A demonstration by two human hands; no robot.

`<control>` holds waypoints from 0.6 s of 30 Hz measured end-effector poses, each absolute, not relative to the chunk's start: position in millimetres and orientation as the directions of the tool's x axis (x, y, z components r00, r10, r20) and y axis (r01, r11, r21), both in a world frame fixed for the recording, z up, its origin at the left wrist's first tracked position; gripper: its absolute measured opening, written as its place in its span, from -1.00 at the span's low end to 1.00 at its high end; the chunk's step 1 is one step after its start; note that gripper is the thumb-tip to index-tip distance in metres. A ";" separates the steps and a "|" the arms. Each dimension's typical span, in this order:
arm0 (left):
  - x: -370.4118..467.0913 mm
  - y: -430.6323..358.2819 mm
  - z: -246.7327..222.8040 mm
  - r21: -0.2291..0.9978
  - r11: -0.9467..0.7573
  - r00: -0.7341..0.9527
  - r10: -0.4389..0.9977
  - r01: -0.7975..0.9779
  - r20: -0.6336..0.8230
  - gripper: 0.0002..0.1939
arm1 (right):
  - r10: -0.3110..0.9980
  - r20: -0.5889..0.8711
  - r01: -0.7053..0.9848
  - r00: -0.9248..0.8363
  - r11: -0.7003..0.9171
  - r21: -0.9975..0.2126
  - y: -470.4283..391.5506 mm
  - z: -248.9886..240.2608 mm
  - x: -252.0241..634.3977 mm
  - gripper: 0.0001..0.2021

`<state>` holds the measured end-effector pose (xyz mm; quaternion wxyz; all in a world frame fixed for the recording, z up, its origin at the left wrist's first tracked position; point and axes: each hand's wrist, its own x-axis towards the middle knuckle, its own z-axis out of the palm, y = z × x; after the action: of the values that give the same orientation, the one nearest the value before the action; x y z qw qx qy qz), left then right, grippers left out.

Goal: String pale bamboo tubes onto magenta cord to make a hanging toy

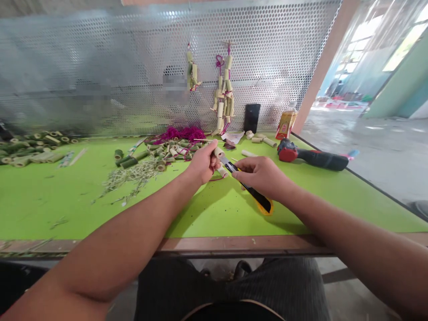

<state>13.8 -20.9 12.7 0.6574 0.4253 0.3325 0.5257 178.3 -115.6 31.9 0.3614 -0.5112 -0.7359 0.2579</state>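
My left hand (205, 162) is closed round a short bamboo tube (219, 152), its open end facing right. A second pale bamboo piece (222, 171) with purple cord shows just below those fingers. In my right hand (256, 173) is a yellow and black utility knife (264, 203), pinched near its front. The blade points up and left and meets the rim of the tube; whether it is inside the opening I cannot tell. Both hands are above the green tabletop (207, 218).
Purple cord (182, 133), cut bamboo pieces (133, 159) and shavings (127, 178) lie left of my hands. More bamboo (33, 149) is piled far left. A power tool (310, 156), bottle (286, 122) and phone (252, 117) are at right. Strung bamboo figures (220, 109) hang against the perforated metal panel (133, 67).
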 end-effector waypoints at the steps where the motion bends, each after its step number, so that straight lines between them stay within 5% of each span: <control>1: 14.4 -21.4 12.8 0.908 0.087 0.225 0.974 -0.409 0.008 -0.53 | 0.947 0.245 0.530 -0.207 0.320 -0.785 -116.0 31.9 177.0 -0.84; 18: 20.9 -28.6 11.7 0.893 0.092 0.264 0.964 -0.440 0.031 -0.55 | 0.868 0.468 0.697 -0.166 0.439 -0.567 -113.9 30.3 176.5 -0.85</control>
<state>20.9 -28.6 11.7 0.6715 0.4253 0.3079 0.5228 176.5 -113.9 30.3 0.3856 -0.5180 -0.7555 0.1107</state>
